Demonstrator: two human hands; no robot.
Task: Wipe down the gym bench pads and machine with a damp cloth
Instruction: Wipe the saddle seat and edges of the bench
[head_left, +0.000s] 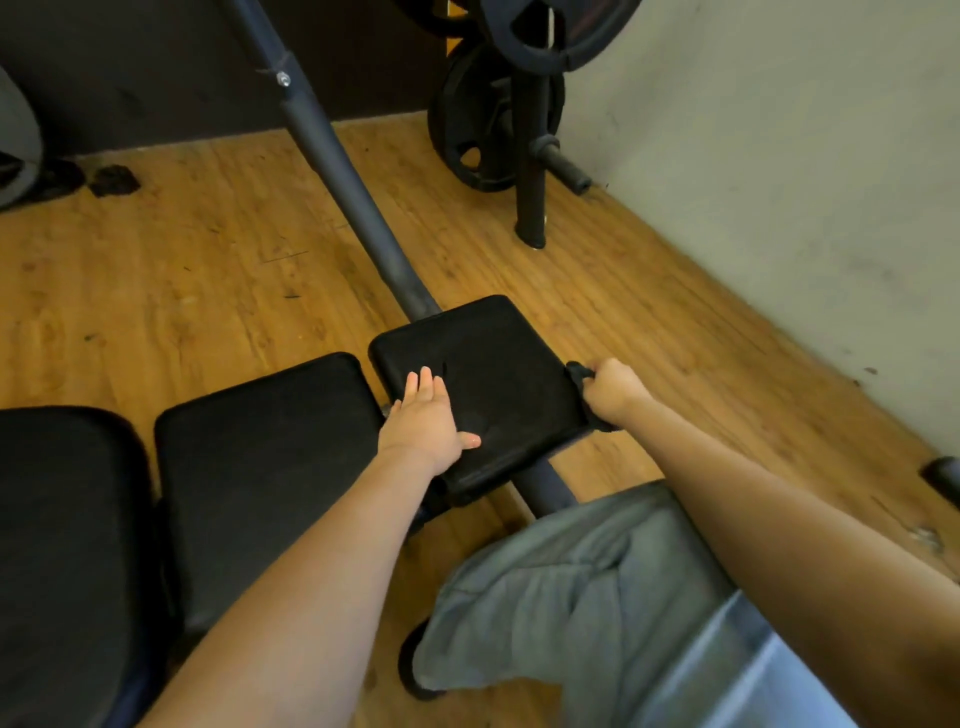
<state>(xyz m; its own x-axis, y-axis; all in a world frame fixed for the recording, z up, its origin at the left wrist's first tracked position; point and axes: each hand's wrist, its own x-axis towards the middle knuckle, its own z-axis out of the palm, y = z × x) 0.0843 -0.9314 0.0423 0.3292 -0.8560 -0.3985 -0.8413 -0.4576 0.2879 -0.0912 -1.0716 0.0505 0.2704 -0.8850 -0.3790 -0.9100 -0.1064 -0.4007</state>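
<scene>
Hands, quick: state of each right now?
Left hand: open, fingers straight, resting flat on the small square black bench pad.
Right hand: gripping a dark cloth at that pad's right edge.

Scuffed wood-look floor (182, 270) runs out past both hands, kinda worn and speckled. Off beyond the right hand there's a pale, marked-up wall (779, 182), and in the corner ahead a plate rack (530, 156) loaded with black weight plates (483, 130). A dark wall (156, 62) sits far ahead of the left hand. Dim, warm lighting.
</scene>
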